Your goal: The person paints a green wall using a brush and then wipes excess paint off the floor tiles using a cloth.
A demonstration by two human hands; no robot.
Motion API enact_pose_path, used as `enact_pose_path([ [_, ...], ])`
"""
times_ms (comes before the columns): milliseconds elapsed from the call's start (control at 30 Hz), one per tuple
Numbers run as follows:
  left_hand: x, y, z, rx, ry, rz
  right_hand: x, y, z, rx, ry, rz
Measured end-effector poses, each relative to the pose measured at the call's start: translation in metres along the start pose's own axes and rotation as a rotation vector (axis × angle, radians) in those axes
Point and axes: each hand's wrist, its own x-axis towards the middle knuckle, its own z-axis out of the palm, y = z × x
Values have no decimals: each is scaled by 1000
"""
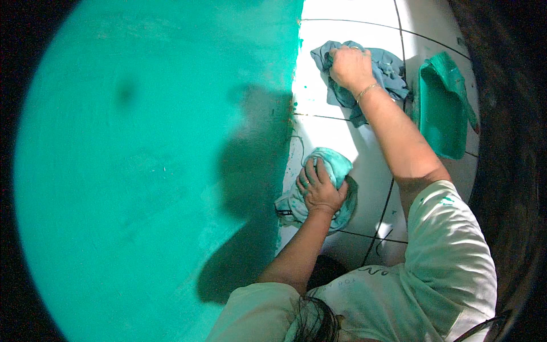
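My right hand (352, 68) is bunched into a blue-grey cloth (386, 70), which lies crumpled on the white tiled floor (372, 154). Below it in the view, my left hand (319, 186) grips a pale cloth (335, 162) stained with green paint. That cloth is close to the edge where the tiles meet a large green-painted surface (149, 149). Green specks and a ragged paint line run along this edge. The undersides of both cloths are hidden.
A green paint-coated tray (444, 124) stands on the tiles right of my right forearm. Across its far end lies a paint-covered piece (448, 70), possibly a brush; its kind is unclear. A thin dark strand (383, 242) lies on the tiles near my body.
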Motion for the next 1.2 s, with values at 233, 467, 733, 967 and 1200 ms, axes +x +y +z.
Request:
enact_pose_path([
  [233,3,2,-9,-86,-62,-5,56,7,-21,213,421,193],
  [467,-1,-6,-1,-125,-25,13,45,-23,29,-155,183,-101],
  [733,-1,-5,2,-105,-64,11,92,-3,15,52,517,-127],
  [967,-3,-5,7,-61,10,35,80,-33,0,-44,177,-154],
  [1200,-3,-5,6,-87,39,50,64,-19,10,-166,75,-400],
])
